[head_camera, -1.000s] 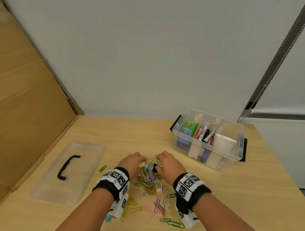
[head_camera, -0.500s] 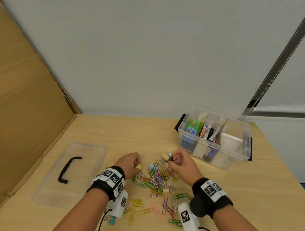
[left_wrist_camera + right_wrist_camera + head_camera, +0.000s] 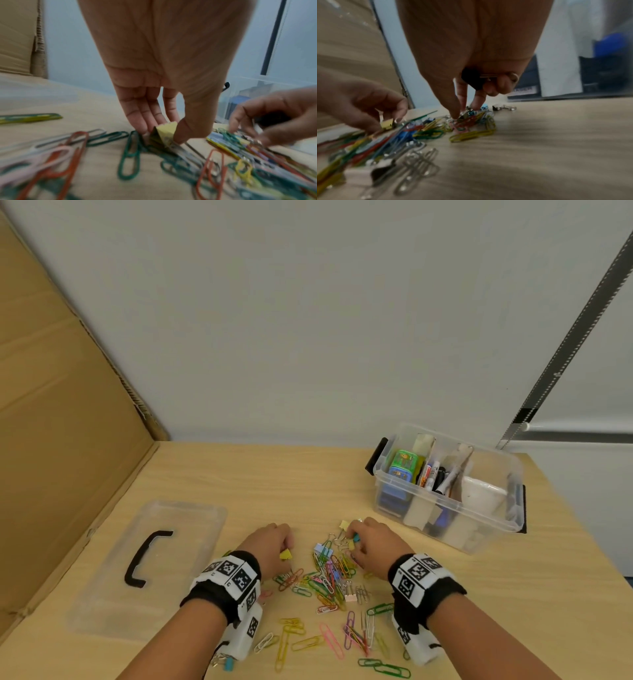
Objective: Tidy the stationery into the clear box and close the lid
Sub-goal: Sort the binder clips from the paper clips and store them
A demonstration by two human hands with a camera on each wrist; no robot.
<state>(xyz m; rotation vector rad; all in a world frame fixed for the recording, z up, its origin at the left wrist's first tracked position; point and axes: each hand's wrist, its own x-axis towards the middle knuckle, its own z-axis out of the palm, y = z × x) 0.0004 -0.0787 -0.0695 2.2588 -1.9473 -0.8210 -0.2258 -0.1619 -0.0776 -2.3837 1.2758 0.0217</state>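
A heap of coloured paper clips (image 3: 329,580) and small binder clips lies on the wooden table in front of me. My left hand (image 3: 274,546) (image 3: 164,129) pinches a yellow binder clip (image 3: 165,130) (image 3: 285,555) between thumb and fingers at the heap's left edge. My right hand (image 3: 368,541) (image 3: 467,106) holds a black binder clip (image 3: 471,77) curled in its ring and little fingers, while thumb and forefingers reach down into the heap. The clear box (image 3: 507,474), open, stands at the right with markers and a green item inside. Its lid (image 3: 191,529) lies flat to the left.
A cardboard sheet (image 3: 61,412) leans along the table's left side. A grey wall runs behind the table. A metal binder clip (image 3: 504,108) lies apart beyond the heap. Loose paper clips (image 3: 329,642) are scattered between my wrists near the front edge.
My right hand, raised with a clip half a second ago, has come back down onto the heap. The left hand has stayed put with the yellow binder clip.
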